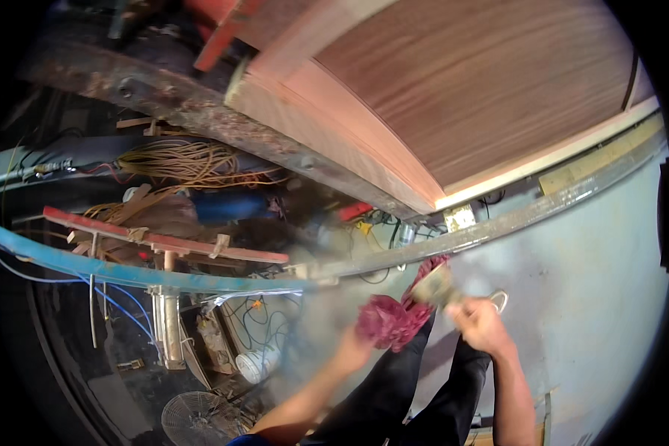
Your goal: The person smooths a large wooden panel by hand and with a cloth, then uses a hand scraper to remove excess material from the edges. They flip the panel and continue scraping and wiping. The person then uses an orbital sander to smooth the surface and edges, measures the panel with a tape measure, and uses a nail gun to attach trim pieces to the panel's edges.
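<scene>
A crumpled maroon cloth point(388, 324) is bunched in my left hand point(354, 348), in front of my dark trousers. My right hand point(480, 324) has its fingers closed on a flat, yellowish-grey tool point(432, 287). Motion smears that tool, so its exact kind is unclear. Part of the cloth reaches up behind the tool, near the curved metal rail point(453, 239). A pale loop point(501, 300) shows beside my right hand; what it belongs to is hidden. Both hands are below a framed wooden panel point(490, 97).
The panel lies along a rough, rusty beam point(178, 111). A blue rail point(111, 269) and a red bar point(178, 242) cross the left side. Coiled cables point(182, 162) lie beyond. A white bucket point(259, 364) and a round fan point(198, 418) stand at lower left.
</scene>
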The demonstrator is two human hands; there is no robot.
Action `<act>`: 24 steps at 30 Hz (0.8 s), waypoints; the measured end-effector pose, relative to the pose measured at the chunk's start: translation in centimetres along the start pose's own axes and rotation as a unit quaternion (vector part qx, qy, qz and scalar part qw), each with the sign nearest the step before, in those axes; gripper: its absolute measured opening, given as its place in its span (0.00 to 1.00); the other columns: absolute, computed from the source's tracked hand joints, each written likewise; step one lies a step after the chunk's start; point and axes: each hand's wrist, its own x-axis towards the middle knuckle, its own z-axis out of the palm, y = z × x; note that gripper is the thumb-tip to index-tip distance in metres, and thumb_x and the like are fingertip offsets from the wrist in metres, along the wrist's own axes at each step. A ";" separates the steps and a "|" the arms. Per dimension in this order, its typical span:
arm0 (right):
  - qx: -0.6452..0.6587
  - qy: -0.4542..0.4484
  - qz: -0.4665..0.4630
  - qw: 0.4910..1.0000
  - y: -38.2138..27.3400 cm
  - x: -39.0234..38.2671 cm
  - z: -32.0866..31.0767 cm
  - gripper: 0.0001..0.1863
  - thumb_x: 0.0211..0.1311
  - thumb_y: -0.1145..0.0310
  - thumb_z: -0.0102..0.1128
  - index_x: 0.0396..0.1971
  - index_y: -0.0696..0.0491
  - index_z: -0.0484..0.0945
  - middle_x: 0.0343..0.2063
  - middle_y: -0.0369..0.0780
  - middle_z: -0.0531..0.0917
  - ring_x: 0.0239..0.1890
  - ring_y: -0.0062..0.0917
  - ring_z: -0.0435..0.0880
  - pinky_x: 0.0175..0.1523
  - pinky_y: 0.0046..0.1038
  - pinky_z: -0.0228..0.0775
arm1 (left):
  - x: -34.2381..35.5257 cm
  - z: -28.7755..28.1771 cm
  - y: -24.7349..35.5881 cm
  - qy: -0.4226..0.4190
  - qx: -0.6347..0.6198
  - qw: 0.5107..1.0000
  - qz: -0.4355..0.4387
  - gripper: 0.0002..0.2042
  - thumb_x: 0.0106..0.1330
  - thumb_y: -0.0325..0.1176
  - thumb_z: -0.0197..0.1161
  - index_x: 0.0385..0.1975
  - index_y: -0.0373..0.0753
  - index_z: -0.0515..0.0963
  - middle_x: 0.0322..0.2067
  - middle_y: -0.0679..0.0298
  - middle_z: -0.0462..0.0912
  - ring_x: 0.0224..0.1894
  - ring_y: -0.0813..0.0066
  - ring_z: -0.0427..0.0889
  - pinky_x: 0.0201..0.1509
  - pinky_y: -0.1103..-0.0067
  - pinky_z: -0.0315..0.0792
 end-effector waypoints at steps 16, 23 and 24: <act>0.169 0.131 -0.285 0.934 -24.7 19.7 4.0 0.19 0.77 0.55 0.61 0.35 0.58 0.81 0.20 0.32 0.76 0.26 0.16 0.73 0.34 0.26 0.69 | -1.4 -1.4 -2.2 0.048 -0.236 0.970 -0.015 0.33 0.76 0.25 0.60 0.75 0.33 0.51 0.70 0.56 0.67 0.71 0.69 0.68 0.73 0.72 0.65; 0.131 0.173 -0.266 0.939 -21.7 15.7 5.3 0.18 0.76 0.58 0.61 0.37 0.61 0.81 0.21 0.42 0.76 0.28 0.22 0.70 0.37 0.31 0.70 | -1.0 -4.0 -1.4 0.105 -0.183 0.976 -0.046 0.20 0.73 0.25 0.60 0.64 0.31 0.73 0.56 0.60 0.83 0.58 0.70 0.82 0.63 0.72 0.75; 0.142 0.165 -0.282 0.934 -23.4 14.8 5.6 0.18 0.76 0.58 0.60 0.38 0.61 0.81 0.21 0.43 0.76 0.28 0.23 0.70 0.37 0.32 0.70 | -0.8 -4.3 -2.1 0.084 -0.147 0.984 -0.057 0.21 0.74 0.25 0.61 0.65 0.30 0.72 0.56 0.59 0.83 0.58 0.71 0.81 0.64 0.71 0.75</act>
